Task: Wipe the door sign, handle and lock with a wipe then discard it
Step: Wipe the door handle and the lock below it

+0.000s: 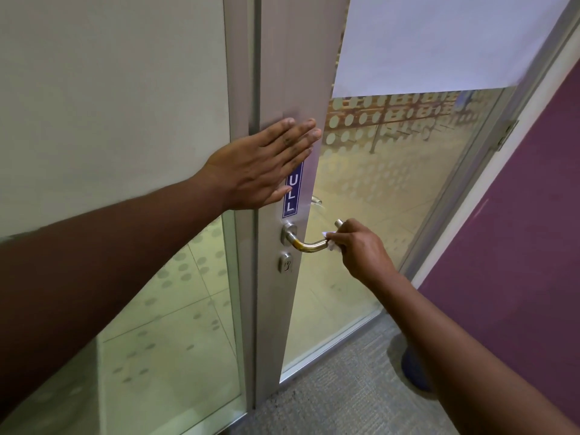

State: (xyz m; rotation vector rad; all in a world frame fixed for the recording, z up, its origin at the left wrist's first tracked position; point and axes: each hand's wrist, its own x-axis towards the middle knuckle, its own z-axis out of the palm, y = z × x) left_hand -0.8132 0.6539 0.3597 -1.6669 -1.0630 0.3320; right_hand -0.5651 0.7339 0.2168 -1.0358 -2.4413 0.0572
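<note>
Left hand (260, 166) lies flat, fingers together, partly covering the door sign (291, 196); right hand (357, 249) pinches a white wipe (332, 243) around the handle (309, 245)

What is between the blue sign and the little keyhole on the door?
In the head view, the round silver base of the metal door handle sits between the blue PULL sign and the silver keyhole lock, all on the grey door frame.

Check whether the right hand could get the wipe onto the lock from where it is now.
Probably yes: the lock sits uncovered just below the handle that the right hand grips with the wipe, and nothing blocks the way.
</note>
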